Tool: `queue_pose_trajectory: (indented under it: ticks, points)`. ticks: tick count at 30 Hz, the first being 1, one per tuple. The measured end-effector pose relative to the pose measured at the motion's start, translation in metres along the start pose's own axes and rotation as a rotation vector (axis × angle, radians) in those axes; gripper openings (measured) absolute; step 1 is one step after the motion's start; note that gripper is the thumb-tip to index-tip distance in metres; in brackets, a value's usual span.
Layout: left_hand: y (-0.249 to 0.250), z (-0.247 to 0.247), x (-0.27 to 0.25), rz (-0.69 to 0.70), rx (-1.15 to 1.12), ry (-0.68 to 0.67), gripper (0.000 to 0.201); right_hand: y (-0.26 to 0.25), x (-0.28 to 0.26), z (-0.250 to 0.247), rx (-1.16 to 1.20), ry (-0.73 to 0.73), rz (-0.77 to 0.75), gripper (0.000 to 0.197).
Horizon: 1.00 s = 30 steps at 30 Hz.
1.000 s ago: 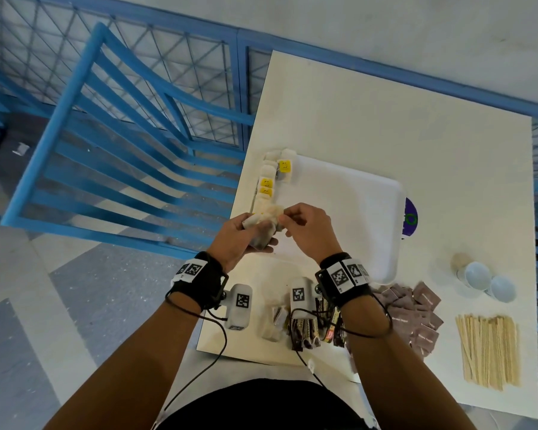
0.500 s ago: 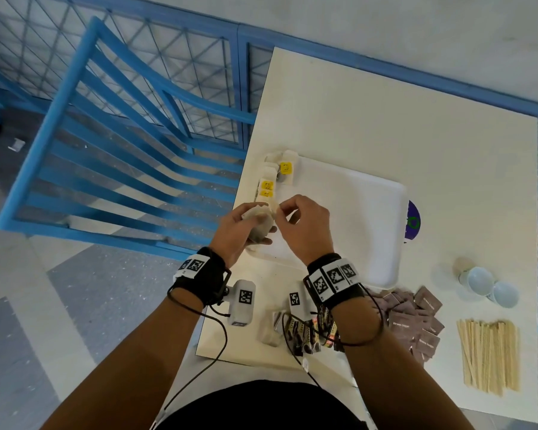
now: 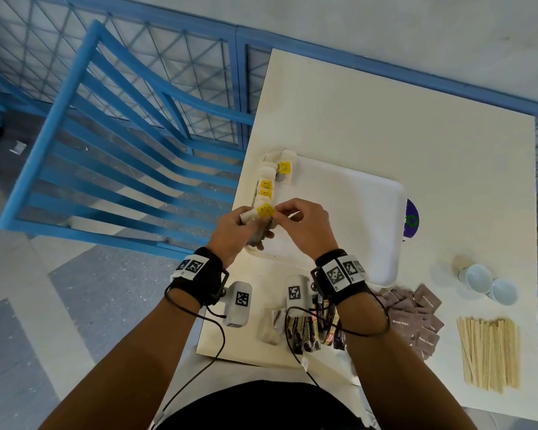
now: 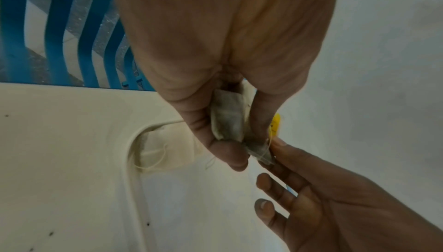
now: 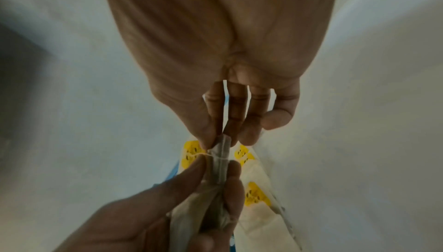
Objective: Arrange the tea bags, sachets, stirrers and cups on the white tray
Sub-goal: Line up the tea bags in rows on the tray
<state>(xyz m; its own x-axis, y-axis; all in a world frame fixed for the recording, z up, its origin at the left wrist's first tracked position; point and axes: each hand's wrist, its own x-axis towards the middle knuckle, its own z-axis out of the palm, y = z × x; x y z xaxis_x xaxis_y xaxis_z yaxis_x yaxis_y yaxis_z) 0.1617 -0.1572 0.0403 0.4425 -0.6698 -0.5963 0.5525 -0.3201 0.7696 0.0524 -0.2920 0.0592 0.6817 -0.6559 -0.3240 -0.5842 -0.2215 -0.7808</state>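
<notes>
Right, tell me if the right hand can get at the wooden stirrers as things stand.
Probably not yet: the right hand pinches the tea bag held by the left hand. The stirrers lie uncovered.

The brown sachets [image 3: 416, 318] beside the white tray [image 3: 354, 212] say "Brown Sugar" in small letters; no other words are clear.

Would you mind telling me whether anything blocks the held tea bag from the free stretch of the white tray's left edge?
Nothing visible does: the paper tea bag hangs just above the white tray, beside the row already laid.
</notes>
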Motion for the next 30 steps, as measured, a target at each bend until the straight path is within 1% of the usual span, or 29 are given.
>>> queue_pose_trajectory:
  ticks: [1,3,5,7,10,12,14,17,22,25,30]
  points:
    - [0.0,0.0,0.0,0.004,0.009,0.012,0.03,0.0,0.002,-0.002,0.025,0.008,0.018,0.007]
    - [0.001,-0.001,0.002,-0.004,-0.014,0.039,0.028,0.0,0.01,-0.006,0.142,0.054,0.092,0.006]
    - [0.001,-0.004,0.003,-0.016,-0.046,0.073,0.024,0.001,0.021,-0.008,0.273,0.123,0.171,0.009]
    - [0.0,-0.009,0.004,-0.022,-0.057,0.088,0.027,0.004,0.034,-0.008,0.308,0.181,0.225,0.014]
    - [-0.001,-0.017,0.004,-0.019,-0.054,0.082,0.03,0.009,0.056,-0.004,0.283,0.232,0.295,0.02]
    - [0.0,-0.021,0.003,-0.025,-0.047,0.09,0.03,0.012,0.068,0.002,0.236,0.235,0.324,0.015]
    - [-0.001,-0.024,0.002,-0.03,-0.051,0.105,0.029,0.017,0.077,0.009,0.185,0.232,0.333,0.014]
    - [-0.002,-0.028,0.001,-0.039,-0.07,0.127,0.023,0.024,0.084,0.017,0.125,0.259,0.346,0.014]
    - [-0.001,-0.029,0.002,-0.055,-0.096,0.145,0.025,0.026,0.088,0.021,0.098,0.279,0.361,0.014]
    - [0.001,-0.026,0.001,-0.067,-0.116,0.127,0.03,0.027,0.089,0.02,0.092,0.285,0.367,0.013]
    - [0.004,-0.024,0.0,-0.087,-0.139,0.056,0.035,0.031,0.087,0.016,0.112,0.298,0.379,0.025]
